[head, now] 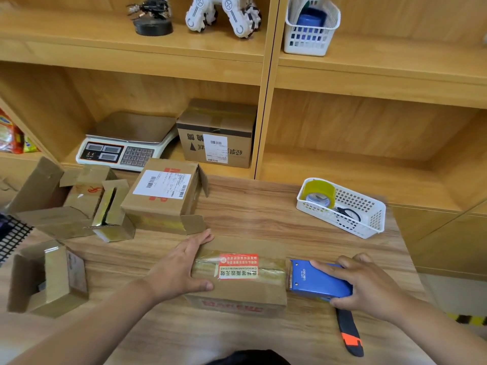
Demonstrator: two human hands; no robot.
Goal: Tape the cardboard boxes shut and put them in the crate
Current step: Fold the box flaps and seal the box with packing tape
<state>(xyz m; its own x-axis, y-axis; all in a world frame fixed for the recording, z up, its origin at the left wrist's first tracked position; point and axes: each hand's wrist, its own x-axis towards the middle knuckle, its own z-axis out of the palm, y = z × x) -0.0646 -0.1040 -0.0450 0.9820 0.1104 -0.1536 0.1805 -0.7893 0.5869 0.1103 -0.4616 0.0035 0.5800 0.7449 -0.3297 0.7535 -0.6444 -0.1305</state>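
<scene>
Near the counter's (263, 214) front edge I see the cardboard box (245, 293) lying lengthwise, its flaps down under yellowish tape. My left hand (179, 270) lies flat over its left end, fingers straight. My right hand (366, 288) is wrapped round the blue tape dispenser (316, 281), whose mouth touches the box's right edge. Bare wood runs behind the box to the white basket (374, 219) at right rear. Other boxes (158, 201) crowd the left rear, an open box (47, 280) sits near left, and a corner of the black crate (13, 238) shows at the left edge.
</scene>
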